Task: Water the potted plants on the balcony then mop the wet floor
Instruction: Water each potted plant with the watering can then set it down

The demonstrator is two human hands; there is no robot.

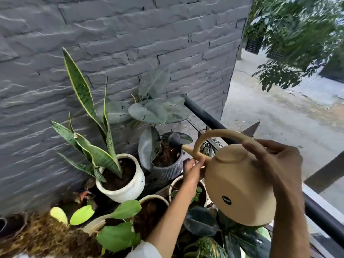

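We are still watering: our right hand (273,161) grips the watering can (240,185) handle, our left hand (193,169) holds its spout over the grey pot (167,170); other pots and mopping remain.

A home balcony: potted plants (119,175) crowd the corner by a grey stone-clad wall (115,43), behind a black railing (206,116) overlooking a paved, tree-lined street (279,116).
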